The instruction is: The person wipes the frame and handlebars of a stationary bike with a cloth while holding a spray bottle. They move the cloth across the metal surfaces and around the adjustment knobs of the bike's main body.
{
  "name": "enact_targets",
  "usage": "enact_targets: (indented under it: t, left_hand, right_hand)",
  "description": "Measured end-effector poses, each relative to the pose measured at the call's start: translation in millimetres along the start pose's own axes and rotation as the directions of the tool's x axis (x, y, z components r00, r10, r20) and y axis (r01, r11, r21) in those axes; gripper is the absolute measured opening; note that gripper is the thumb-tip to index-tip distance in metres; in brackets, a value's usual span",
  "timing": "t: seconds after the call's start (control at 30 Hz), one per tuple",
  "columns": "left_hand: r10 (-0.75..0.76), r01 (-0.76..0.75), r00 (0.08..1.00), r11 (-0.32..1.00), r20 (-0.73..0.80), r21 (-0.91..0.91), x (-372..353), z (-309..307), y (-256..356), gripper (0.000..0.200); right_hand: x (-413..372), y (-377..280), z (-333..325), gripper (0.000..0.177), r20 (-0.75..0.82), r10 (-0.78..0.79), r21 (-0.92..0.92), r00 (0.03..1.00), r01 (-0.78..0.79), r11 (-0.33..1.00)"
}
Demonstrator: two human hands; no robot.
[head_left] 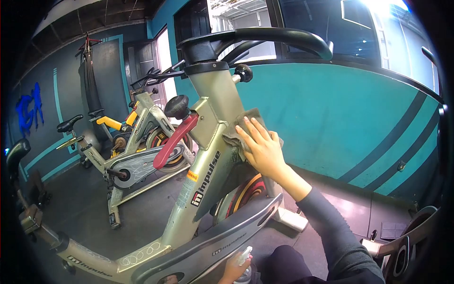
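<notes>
My right hand (pixel 265 149) presses a grey-brown cloth (pixel 251 118) against the upper frame of an exercise bike (pixel 208 161), just below the handlebar post. Its fingers lie extended over the cloth, which bunches up beneath the palm. Low in the view, my left hand (pixel 232 269) is wrapped round a spray bottle (pixel 245 258) with a white top; the bottle's lower part is cut off by the frame edge. A red lever (pixel 176 142) and a black knob (pixel 177 107) stick out of the frame to the left of the cloth.
Black handlebars (pixel 279 35) arch above my right hand. A grey chain guard (pixel 222 246) runs along the bike's lower side. More exercise bikes (pixel 137 137) stand at the left, and part of another (pixel 406 246) at lower right. A teal wall (pixel 326 113) lies behind.
</notes>
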State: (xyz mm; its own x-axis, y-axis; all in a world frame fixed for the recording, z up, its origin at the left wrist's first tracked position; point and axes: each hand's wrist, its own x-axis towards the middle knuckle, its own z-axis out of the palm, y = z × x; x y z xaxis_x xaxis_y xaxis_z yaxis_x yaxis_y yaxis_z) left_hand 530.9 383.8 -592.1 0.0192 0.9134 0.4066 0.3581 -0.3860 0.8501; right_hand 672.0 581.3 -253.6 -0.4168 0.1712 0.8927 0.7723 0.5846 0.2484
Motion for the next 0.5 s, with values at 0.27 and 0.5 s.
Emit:
enact_targets:
  t: [0.27,0.5]
  left_hand:
    - [-0.14,0.143,0.99,0.981,0.036,-0.131,1,-4,5,0.033]
    - [0.415,-0.433,0.9,0.811,0.134,0.393,-2,-2,-34,0.033]
  right_hand:
    - [-51,-13,-2,0.058,-0.077,0.017,-0.241,0.997,-0.035,0.97]
    - [-22,15,-59,0.063,0.114,0.153,0.226,0.982,-0.176,0.958]
